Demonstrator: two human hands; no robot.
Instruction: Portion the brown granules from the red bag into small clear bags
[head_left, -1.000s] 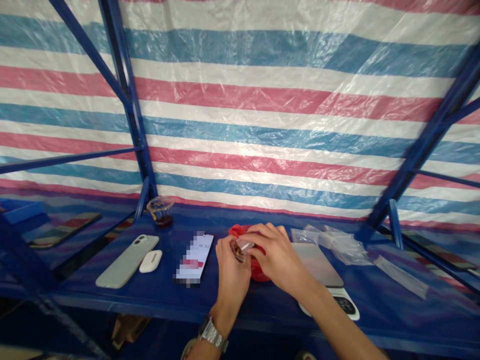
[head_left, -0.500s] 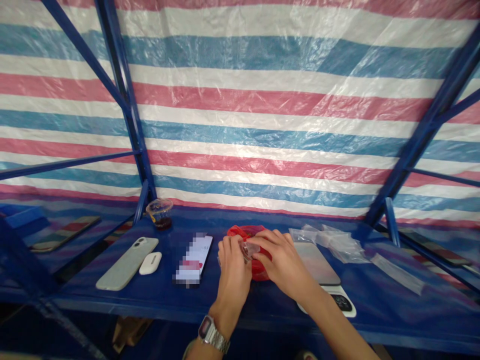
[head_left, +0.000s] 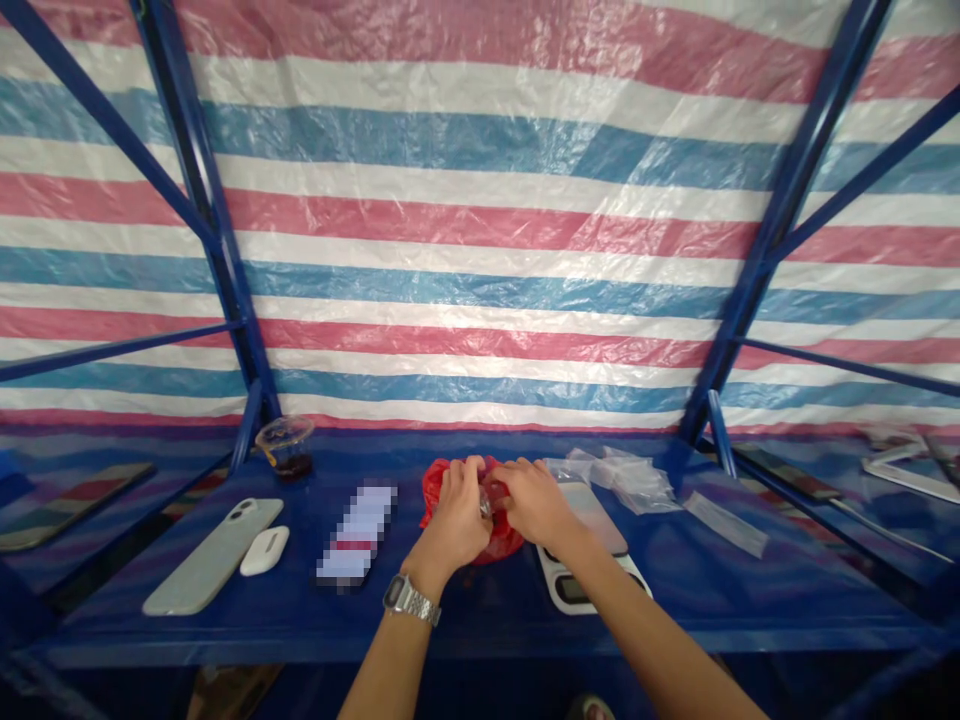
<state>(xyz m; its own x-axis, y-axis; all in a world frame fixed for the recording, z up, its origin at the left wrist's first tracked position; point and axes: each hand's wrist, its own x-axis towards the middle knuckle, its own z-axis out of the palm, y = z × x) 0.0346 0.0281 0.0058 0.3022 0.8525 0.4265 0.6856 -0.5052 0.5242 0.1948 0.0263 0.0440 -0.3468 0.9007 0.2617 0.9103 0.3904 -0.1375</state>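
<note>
Both my hands meet over a red plastic bag (head_left: pixel 435 485) on the blue shelf (head_left: pixel 480 620). My left hand (head_left: pixel 457 515), with a metal watch on the wrist, is curled closed. My right hand (head_left: pixel 534 500) is closed in a pinch against it. Between the fingertips they hold a small clear plastic piece (head_left: pixel 486 500), mostly hidden by the fingers. The red bag lies under and behind both hands.
Left of the hands lie a phone with a lit screen (head_left: pixel 356 520), a white earbud case (head_left: pixel 264 550) and a face-down phone (head_left: pixel 214 555). A plastic cup (head_left: pixel 285 445) stands at the back. A small scale (head_left: pixel 589 560) and clear bags (head_left: pixel 626 475) lie to the right.
The view has shifted, so everything sits lower and further left. My hands have closed in together over the red bag, and the clear piece shows less than before.
</note>
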